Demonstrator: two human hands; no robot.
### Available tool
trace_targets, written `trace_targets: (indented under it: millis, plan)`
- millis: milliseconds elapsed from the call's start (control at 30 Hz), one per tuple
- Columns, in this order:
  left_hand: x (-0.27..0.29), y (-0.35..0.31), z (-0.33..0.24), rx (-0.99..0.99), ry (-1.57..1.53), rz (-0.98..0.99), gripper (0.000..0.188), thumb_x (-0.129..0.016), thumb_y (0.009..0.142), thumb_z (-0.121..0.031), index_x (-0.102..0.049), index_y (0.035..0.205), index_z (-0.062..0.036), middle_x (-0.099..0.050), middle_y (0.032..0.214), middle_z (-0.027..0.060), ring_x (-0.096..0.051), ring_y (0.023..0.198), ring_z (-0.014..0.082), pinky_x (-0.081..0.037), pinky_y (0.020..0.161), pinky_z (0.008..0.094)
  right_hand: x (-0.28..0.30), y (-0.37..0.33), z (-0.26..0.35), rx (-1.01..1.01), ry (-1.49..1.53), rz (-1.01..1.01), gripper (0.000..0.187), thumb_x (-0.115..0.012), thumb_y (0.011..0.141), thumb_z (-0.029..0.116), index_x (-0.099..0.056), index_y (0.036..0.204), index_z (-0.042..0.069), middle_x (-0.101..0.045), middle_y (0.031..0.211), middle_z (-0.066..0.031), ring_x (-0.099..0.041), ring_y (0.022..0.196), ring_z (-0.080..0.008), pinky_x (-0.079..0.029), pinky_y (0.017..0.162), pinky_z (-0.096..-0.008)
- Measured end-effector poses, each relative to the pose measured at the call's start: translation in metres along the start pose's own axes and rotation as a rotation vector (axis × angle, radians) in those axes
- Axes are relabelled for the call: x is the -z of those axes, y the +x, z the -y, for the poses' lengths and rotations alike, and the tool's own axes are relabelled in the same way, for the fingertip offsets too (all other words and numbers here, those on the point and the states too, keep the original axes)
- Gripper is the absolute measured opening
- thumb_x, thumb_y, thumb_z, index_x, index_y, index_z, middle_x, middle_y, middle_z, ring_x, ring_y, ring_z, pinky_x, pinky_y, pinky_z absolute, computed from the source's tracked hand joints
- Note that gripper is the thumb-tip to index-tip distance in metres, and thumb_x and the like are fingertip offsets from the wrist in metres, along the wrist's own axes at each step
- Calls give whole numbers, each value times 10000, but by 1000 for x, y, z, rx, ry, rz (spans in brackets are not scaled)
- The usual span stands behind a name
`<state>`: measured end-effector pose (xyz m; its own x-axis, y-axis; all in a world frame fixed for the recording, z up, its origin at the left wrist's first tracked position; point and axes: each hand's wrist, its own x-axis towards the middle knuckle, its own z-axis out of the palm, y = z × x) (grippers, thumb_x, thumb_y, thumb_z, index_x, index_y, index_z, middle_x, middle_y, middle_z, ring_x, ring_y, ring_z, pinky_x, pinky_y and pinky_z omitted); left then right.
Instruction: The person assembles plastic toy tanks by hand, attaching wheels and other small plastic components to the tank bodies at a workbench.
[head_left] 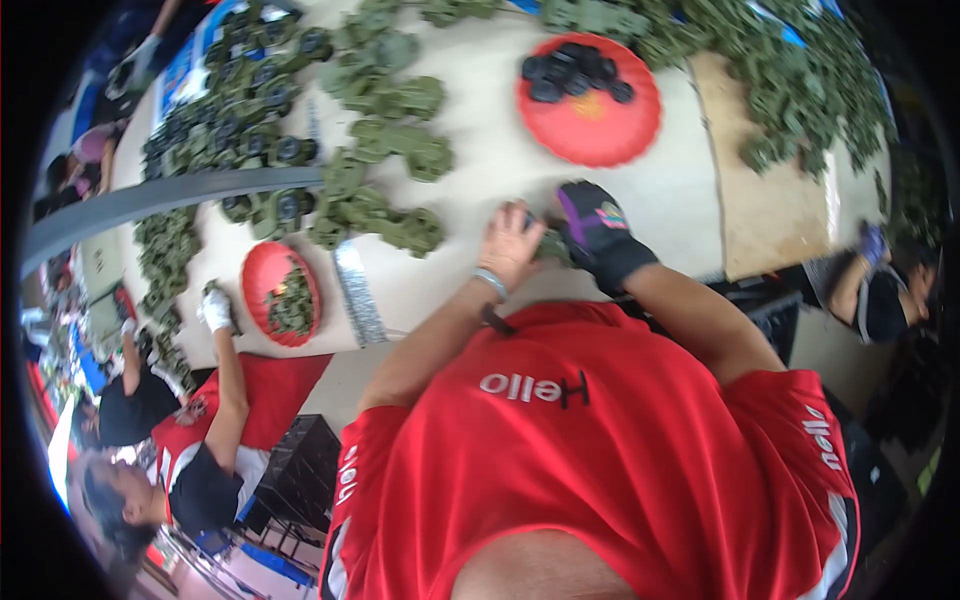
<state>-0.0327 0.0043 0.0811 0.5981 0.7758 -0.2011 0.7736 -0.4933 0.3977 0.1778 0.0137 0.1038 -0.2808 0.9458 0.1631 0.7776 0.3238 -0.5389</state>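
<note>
An olive-green plastic part (551, 250) lies at the table edge in front of me, mostly covered by my hands. My left hand (511, 243) is bare, with a band on the wrist, and presses its fingers down on that part. Under its fingertips shows a bit of a small black piece (531, 222). From the other side, my right hand (603, 238), in a black and purple glove, is closed on the same green part. Beyond my hands stands a red scalloped plate (590, 137) with several black round pieces (575, 72) in it.
Olive-green plastic parts (400, 150) lie in rows to the left, some with black pieces fitted. A large green heap (800, 80) spreads at far right beside a cardboard sheet (765, 190). A grey bar (170, 195) crosses the left. A co-worker's gloved hand (215, 310) is near another red plate (250, 290).
</note>
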Motion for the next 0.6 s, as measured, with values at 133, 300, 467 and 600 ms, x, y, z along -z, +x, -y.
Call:
trace_targets:
  millis: [133,300,467,600]
  plan:
    - [-29,1,8,-42,-6,-39,724,-890,690,-352,-581,1318,-168,-402,1455,208,-412,1350,438,-537,987,519,15,23,10,233,-169,533,322,-678,758,203,-656,1034,37,-665,988,-206,-636,948,-396,-501,863,-511]
    - [-25,0,6,-48,-52,-70,674,-859,729,-418,-592,1302,-184,-383,1455,179,-407,1350,416,-532,968,536,1,6,7,-77,1,245,334,-696,751,158,-648,1064,53,-662,1011,-192,-635,948,-397,-508,853,-493]
    - [-24,2,10,-45,12,-50,702,-861,722,-384,-583,1336,-189,-385,1449,172,-403,1364,400,-523,979,530,14,30,13,76,-44,465,361,-687,727,124,-622,1068,24,-644,995,-203,-614,976,-412,-500,856,-499]
    - [-13,4,8,-53,-40,-38,702,-871,703,-331,-580,1326,-184,-389,1444,174,-415,1351,399,-527,974,531,24,38,15,105,-46,561,337,-682,739,133,-616,1049,19,-640,1005,-208,-610,980,-419,-500,853,-509]
